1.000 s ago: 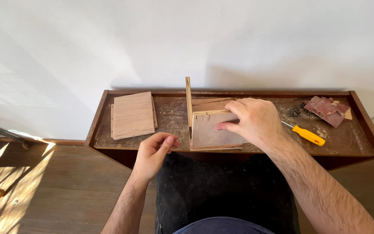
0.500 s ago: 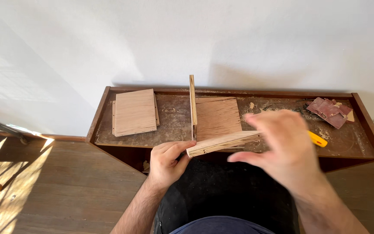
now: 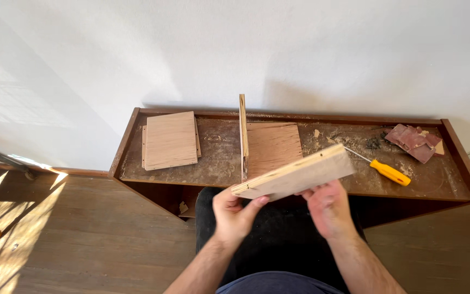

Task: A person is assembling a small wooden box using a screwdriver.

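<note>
A rectangular plywood board [image 3: 295,175] is held edge-up over my lap, tilted with its right end higher. My left hand [image 3: 234,212] grips its lower left end. My right hand [image 3: 327,207] supports it from below near the middle, fingers curled against its underside. Behind it lies a dark wooden cabinet [image 3: 441,188] on its back. A thin upright divider panel [image 3: 242,136] stands in the cabinet, with a flat wooden panel [image 3: 274,147] lying just right of it.
A stack of wooden boards [image 3: 169,140] lies at the cabinet's left. A yellow-handled screwdriver [image 3: 388,171] and reddish sandpaper pieces [image 3: 414,142] lie at its right, amid sawdust. White wall behind, wooden floor [image 3: 55,228] to the left.
My right hand lifted the board off the cabinet and brought it toward me. My left hand came up and took its left end. The board is now turned edge-up.
</note>
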